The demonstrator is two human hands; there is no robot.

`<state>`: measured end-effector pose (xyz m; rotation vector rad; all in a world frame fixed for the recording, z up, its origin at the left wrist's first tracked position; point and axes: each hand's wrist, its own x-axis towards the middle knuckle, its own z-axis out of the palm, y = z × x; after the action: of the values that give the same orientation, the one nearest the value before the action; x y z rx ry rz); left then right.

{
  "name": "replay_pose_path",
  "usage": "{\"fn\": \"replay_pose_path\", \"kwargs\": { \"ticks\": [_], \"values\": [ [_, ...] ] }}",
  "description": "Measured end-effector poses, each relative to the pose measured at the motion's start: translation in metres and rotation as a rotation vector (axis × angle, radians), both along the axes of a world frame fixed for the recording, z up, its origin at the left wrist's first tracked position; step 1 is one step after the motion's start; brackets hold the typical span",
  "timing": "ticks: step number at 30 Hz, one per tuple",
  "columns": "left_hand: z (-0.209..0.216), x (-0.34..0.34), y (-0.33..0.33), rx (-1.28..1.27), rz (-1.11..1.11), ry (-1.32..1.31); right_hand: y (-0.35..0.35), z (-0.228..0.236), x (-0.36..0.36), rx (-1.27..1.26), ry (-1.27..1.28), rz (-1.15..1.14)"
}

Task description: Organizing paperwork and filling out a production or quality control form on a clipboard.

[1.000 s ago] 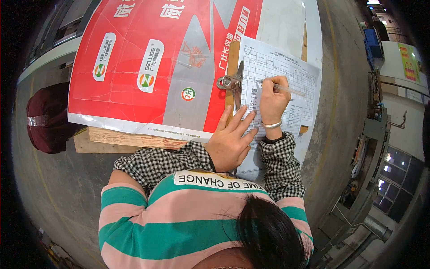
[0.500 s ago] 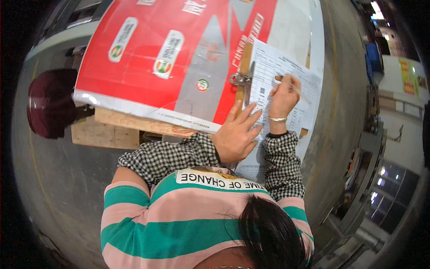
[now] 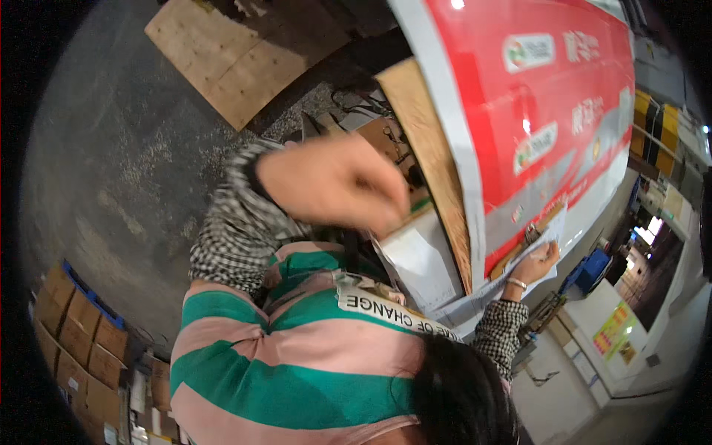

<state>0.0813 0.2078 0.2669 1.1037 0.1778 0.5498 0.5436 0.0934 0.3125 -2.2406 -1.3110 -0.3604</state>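
Swings left hand [image 3: 334, 184] off clipboard [image 3: 508, 262] at right, half-curled, can't tell if empty; keeps right hand [image 3: 535, 265] curled over form [image 3: 550, 233], can't tell if gripping; seemingly leaves form unsteadied by left

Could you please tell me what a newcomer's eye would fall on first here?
Probably the big red printed sheet at the upper right. Next, the blurred left hand near the centre, with the right hand at the papers on the right. Below, the green-and-pink striped shirt stands out.
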Motion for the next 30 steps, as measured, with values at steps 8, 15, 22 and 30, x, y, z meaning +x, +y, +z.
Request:
{"fn": "replay_pose_path", "kwargs": {
  "ticks": [8, 15, 22, 30],
  "values": [
    [-0.242, 0.072, 0.082, -0.045, 0.627, 0.867, -0.004, -0.005, 0.017, -0.101, -0.085, -0.024],
    [-0.301, 0.284, 0.042, 0.791, 0.365, 0.987, 0.005, 0.000, -0.002, -0.068, 0.140, 0.042],
    [-0.416, 0.388, 0.029, 1.265, 0.773, 1.003, 0.007, 0.006, -0.015, -0.044, 0.197, 0.001],
    [-0.402, 0.404, 0.044, 1.069, 0.901, 0.799, 0.011, 0.007, -0.017, -0.028, 0.190, 0.015]
  ]
}}
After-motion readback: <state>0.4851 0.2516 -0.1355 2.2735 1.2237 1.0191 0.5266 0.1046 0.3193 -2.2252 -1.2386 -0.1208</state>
